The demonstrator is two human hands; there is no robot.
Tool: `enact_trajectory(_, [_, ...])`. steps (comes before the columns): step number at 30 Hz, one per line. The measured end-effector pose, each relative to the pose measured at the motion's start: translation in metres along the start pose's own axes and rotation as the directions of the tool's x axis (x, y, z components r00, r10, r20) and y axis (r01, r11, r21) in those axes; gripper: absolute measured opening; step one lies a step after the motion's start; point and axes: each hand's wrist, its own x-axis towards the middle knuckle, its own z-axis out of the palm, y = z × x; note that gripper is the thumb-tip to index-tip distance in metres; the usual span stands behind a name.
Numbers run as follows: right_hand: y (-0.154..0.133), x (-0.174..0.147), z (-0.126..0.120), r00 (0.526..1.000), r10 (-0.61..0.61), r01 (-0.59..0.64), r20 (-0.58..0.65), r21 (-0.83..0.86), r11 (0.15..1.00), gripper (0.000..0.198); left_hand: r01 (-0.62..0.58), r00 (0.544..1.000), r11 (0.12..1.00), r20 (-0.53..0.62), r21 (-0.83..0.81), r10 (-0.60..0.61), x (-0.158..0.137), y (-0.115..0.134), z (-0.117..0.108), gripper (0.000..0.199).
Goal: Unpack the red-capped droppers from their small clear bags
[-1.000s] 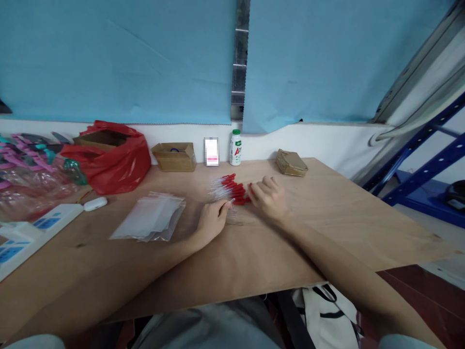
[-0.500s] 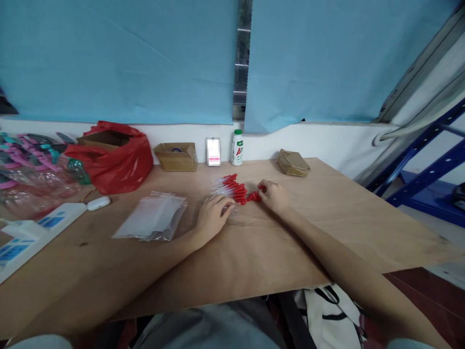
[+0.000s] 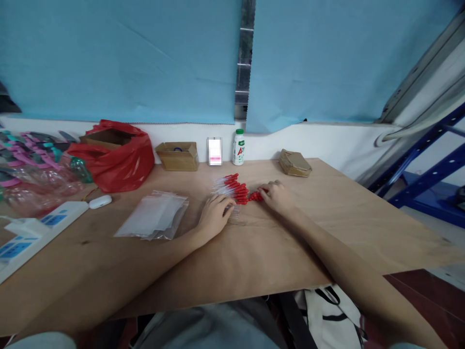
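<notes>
Slim pieces with red ends and thin, clear or silvery shafts (image 3: 238,190) lie in a loose row on the wooden table (image 3: 232,266). My left hand (image 3: 215,214) rests at the near-left side of the row, fingers curled and thumb close to the forefinger. Beside its fingertips are some thin clear rods (image 3: 235,212). What it grips, if anything, is too small to make out. Over a little heap of small red pieces (image 3: 255,196), my right hand (image 3: 279,196) has its fingers bent down and drawn together. Its fingertips touch the heap and partly cover it; anything pinched there is hidden.
Clear zip bags (image 3: 154,215) lie left of my left hand. Behind stand an open carton (image 3: 178,157), a blurred-out upright card (image 3: 215,152), a white bottle (image 3: 239,149) and a small cardboard box (image 3: 295,163). Farther left are a red plastic bag (image 3: 125,165) and a power strip (image 3: 47,228).
My right hand's fingers have shifted from a pinch with red showing in it to lying lower over the red heap. My left hand stays nearly where it was. The view has moved slightly.
</notes>
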Motion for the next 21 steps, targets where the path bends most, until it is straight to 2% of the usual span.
enact_trajectory(8, [0.002, 0.0, 0.001, 1.0, 0.009, -0.008, 0.02, -0.03, 0.999, 0.037, -0.027, 1.0, 0.999, -0.005, -0.021, 0.027, 0.0, -0.002, 0.003, 0.014])
enact_trajectory(16, [0.011, 0.002, 0.0, 0.997, -0.054, 0.054, 0.052, -0.003, 0.999, 0.035, -0.034, 0.999, 0.998, 0.001, -0.059, 0.034, -0.001, -0.006, 0.004, 0.019])
enact_trajectory(21, [0.015, 0.001, 0.003, 0.997, -0.055, 0.054, 0.06, 0.018, 0.998, 0.036, -0.033, 0.999, 0.997, -0.012, -0.069, 0.032, -0.002, -0.008, 0.005, 0.02])
